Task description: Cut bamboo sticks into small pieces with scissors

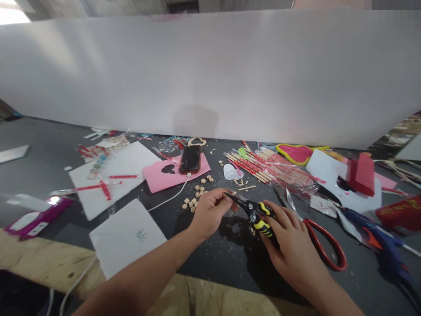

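Observation:
My right hand (291, 239) is wrapped around the black and yellow handles of long-nose pliers (252, 211). The jaws point up and left, meeting the fingertips of my left hand (210, 211). That hand is closed in a pinch on a small piece of wooden stick (234, 193), mostly hidden by fingers and jaws. Just beyond lie a longer bare stick (246, 188) and short cut bits. Left of my left hand is a cluster of small wooden pieces (190, 203). A paper heart with drawn lines (233, 172) lies behind the pliers.
Red-handled scissors (329, 250) and a blue glue gun (378, 237) lie to the right. Red-and-wood chopsticks (251, 166) spread behind. A phone (190, 159) with a white cable rests on pink paper (154, 177). White sheets (128, 235) lie left; a white panel (197, 74) stands behind.

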`<state>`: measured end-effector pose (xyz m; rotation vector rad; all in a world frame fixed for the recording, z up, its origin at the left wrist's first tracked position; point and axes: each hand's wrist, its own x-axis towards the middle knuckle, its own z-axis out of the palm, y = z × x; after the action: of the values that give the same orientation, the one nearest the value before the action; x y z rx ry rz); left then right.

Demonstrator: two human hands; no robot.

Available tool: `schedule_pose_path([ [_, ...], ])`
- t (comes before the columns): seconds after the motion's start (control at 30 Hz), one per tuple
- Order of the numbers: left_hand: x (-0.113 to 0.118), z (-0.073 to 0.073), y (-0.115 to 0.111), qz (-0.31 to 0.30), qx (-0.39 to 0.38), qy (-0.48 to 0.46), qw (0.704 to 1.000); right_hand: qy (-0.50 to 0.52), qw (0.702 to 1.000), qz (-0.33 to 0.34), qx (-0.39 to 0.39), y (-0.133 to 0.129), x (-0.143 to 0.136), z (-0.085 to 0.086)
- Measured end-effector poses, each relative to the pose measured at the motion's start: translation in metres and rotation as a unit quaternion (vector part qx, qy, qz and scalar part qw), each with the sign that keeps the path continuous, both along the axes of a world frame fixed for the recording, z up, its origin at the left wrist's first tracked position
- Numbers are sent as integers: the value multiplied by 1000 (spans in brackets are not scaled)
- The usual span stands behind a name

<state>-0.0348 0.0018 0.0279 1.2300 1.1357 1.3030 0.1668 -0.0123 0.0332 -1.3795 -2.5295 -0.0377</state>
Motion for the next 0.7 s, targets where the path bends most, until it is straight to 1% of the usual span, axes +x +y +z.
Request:
schedule_pose_path([
  [0.2, -1, 3, -1, -38, -21, -48, 998, -3, 1000, 3, 9, 2, 2, -1],
  [0.3, -2, 5, -1, -52, -24, -53, 997, -7, 1000, 3, 20, 4, 3, -2],
  [0.43, -1, 4, 0, -53, -35, -71, 995, -15, 999, 16, 36, 7, 6, -4],
  [0.57, 2, 0, -1, -52, -47, -79, 994, -28, 998, 3, 53, 8, 8, -6],
  [0.7, 5, -1, -2, -52, -60, -91, 993, -32, 998, -6, 49, 4, 7, -6],
])
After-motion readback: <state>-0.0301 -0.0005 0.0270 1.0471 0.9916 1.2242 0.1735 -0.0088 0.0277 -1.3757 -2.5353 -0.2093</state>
